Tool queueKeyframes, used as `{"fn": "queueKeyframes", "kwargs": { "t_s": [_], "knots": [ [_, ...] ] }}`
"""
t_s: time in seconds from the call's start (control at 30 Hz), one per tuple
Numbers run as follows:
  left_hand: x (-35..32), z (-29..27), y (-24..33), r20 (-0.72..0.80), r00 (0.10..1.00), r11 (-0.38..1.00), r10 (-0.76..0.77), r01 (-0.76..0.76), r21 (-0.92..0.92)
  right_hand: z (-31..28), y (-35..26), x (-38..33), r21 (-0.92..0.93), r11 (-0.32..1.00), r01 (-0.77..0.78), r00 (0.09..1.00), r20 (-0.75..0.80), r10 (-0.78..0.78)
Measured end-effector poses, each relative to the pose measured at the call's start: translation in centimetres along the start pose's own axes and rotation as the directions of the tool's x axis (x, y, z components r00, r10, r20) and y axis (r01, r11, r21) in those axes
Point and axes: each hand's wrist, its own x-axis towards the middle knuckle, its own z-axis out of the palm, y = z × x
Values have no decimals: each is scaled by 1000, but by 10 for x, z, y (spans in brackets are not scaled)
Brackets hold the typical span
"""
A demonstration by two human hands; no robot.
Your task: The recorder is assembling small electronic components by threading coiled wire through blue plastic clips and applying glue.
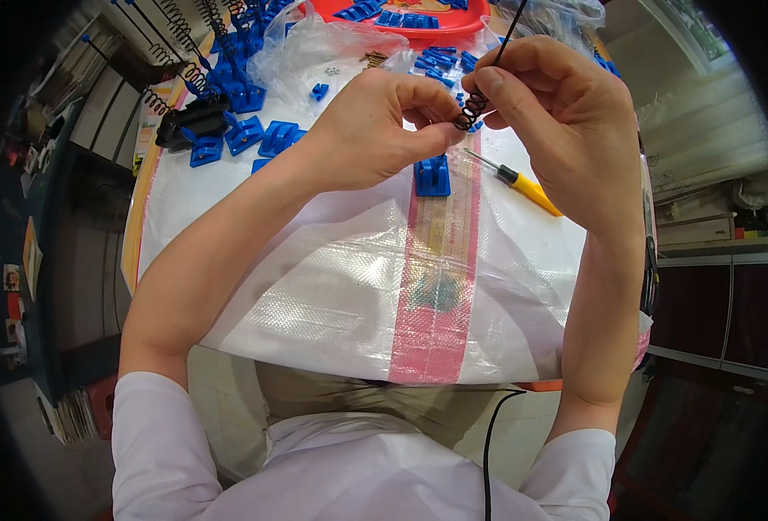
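Above the table I hold a black coil spring (471, 111) between both hands. The thumb and fingers of my left hand (362, 130) are closed on its lower end. My right hand (575, 130) pinches higher up, where a thin black rod (511, 33) rises out of the fingers. The fingertips hide how rod and spring meet. Just below my left fingertips, a blue plastic base piece (432, 179) rests on the table cover. A screwdriver (533, 193) with a yellow handle lies under my right hand, its tip pointing to the upper left.
Blue assemblies with upright springs and rods (236, 74) crowd the far left beside a black block (175, 126). Clear plastic bags (301, 52), a red tray (436, 33) of blue parts and loose small blue pieces (436, 62) lie at the back. A white woven sheet (314, 286) covers the table.
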Motion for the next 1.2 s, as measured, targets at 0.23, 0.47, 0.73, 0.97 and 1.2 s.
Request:
{"fn": "queueKeyframes", "kwargs": {
  "t_s": [0.23,0.47,0.73,0.97,1.2],
  "knots": [
    [0,3,0,-43,999,999,23,-24,-22,-1,2,0,0,1000,-6,1000,9,6],
    [0,0,0,2,1000,1000,1,-1,1,0,2,0,8,1000,-12,1000,1,12],
    [0,0,-1,4,1000,1000,4,-4,-5,1,1,0,0,1000,-17,1000,-5,17],
    [-1,-1,-2,3,1000,1000,12,-12,13,-1,0,0,-2,1000,-18,999,29,18],
    [-1,1,-4,-5,1000,1000,16,-16,22,1,1,-1,9,999,-34,999,25,33]
  ]
}}
